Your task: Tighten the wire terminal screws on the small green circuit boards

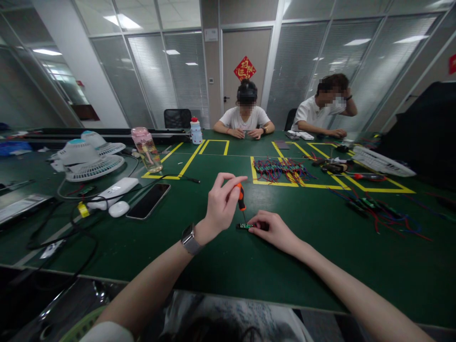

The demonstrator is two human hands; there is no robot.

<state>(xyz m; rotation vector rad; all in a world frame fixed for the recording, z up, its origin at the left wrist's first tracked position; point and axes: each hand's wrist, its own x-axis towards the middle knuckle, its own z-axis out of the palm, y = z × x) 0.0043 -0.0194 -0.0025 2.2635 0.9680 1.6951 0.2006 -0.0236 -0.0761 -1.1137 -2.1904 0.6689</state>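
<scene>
My left hand (223, 202) is closed round the top of an orange and black screwdriver (241, 197), which stands nearly upright. Its thin shaft points down to a small green circuit board (244, 226) on the table; whether the tip touches the board I cannot tell. From the right, my right hand (272, 228) pinches the board's right end between thumb and fingers and keeps it low at the table top. Part of the board is hidden by those fingertips.
Bundles of boards with red and blue wires (281, 168) lie beyond my hands, with more wired boards (374, 206) at right. A phone (148, 201), bottle (147, 149) and white fans (85, 159) are at left. Two people sit across the green table (199, 285).
</scene>
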